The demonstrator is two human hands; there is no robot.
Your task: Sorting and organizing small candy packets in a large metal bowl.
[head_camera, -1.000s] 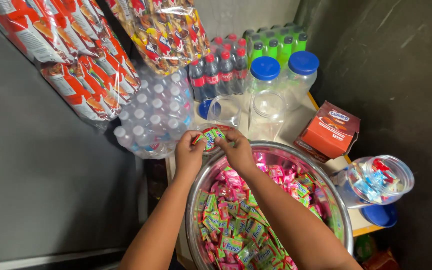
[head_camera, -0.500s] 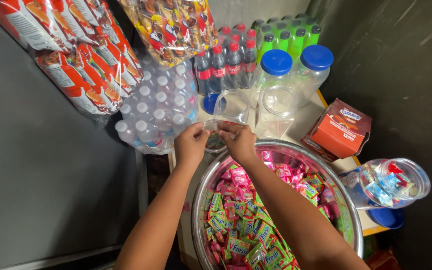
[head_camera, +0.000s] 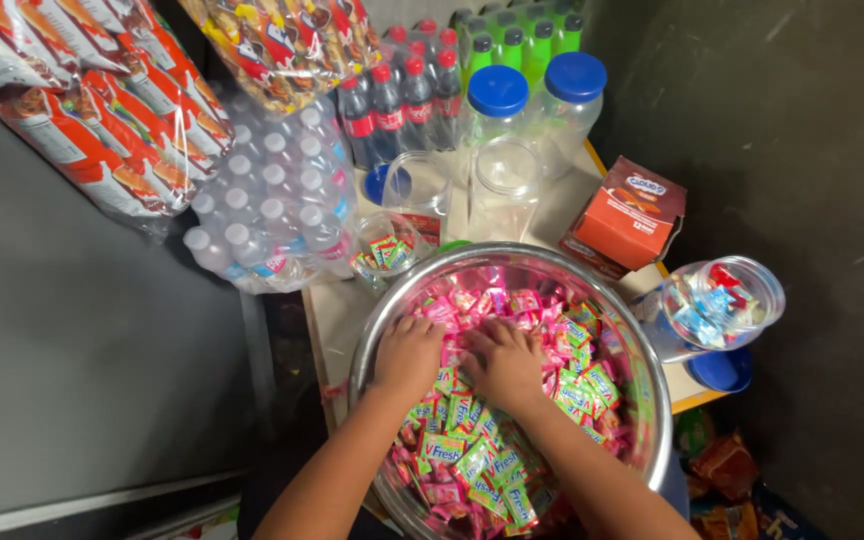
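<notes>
A big steel bowl (head_camera: 642, 400) fills the lower middle of the view, heaped with small pink and green wrapped sweets (head_camera: 472, 455). Both hands are now down in that heap: half a second ago they were raised together over the small clear jar (head_camera: 384, 250) at 11 o'clock from the bowl, so they have come back to the sweets, and a few green packets lie in that jar. The left hand (head_camera: 407, 355) lies palm down with fingers curled into the pile; the right hand (head_camera: 505, 365), just beside it at 3 o'clock, is spread and pressed in. I cannot tell whether either has closed on any sweets. At 12 o'clock stand empty clear jars (head_camera: 502, 185); at 2 o'clock an orange box (head_camera: 627, 215); at 3 o'clock a tipped jar of wrapped candy (head_camera: 717, 305).
</notes>
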